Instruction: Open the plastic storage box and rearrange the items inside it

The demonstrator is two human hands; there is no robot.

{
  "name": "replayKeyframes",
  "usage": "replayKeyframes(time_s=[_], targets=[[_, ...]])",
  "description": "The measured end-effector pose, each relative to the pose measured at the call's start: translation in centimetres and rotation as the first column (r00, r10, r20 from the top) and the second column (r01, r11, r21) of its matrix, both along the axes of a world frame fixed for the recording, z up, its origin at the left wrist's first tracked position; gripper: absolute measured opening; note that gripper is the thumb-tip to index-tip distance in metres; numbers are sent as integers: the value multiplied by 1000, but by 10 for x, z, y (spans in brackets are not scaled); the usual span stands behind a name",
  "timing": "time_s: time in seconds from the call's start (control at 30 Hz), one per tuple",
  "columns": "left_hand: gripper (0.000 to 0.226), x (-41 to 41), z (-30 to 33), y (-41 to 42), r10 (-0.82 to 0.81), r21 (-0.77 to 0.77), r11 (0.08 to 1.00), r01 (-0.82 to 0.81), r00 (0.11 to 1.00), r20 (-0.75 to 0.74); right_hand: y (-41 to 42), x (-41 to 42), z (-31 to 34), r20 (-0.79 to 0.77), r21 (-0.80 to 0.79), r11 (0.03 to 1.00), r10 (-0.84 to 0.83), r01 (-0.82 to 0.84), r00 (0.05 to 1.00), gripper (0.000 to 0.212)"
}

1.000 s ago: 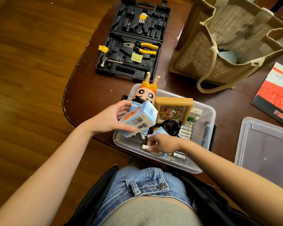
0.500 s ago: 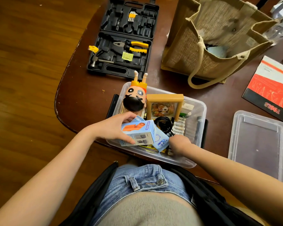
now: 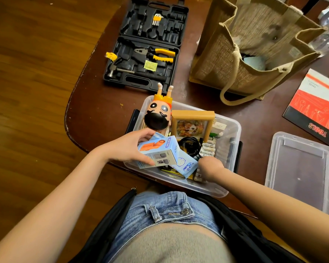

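At a dark wooden table (image 3: 95,118), beside a jute bag (image 3: 235,54) and an open tool case (image 3: 144,44), a seated person sorts a clear plastic box (image 3: 234,130) at the near edge; its lid (image 3: 300,171) lies to the right. The left hand (image 3: 127,147) grips a pale blue carton (image 3: 158,152) over the box. The right hand (image 3: 210,167) dips inside near the batteries (image 3: 209,149), fingers hidden, so its grip cannot be told. A toy figure (image 3: 160,114) and picture frame (image 3: 193,114) stand at the back.

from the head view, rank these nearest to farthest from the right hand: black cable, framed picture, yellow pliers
1. black cable, just beyond the right hand, inside the box
2. framed picture, at the box's far side
3. yellow pliers, in the tool case beyond the box
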State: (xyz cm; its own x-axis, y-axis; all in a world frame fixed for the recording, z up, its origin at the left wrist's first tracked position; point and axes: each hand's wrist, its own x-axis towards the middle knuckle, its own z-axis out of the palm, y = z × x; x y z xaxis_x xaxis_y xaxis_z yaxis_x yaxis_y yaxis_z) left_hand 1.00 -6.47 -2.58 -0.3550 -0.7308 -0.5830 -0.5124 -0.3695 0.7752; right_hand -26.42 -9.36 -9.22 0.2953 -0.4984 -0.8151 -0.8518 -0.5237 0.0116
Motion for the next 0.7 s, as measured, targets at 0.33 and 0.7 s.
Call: replayKeyframes(time_s=[0.33, 0.7], targets=[[78, 7, 6, -1, 29, 15, 999, -29, 1000, -12, -20, -1, 23, 48, -184, 972, -137, 144, 989, 20], [78, 5, 6, 1, 18, 6, 1000, -18, 1000, -3, -12, 2, -8, -35, -87, 973, -219, 215, 975, 72]])
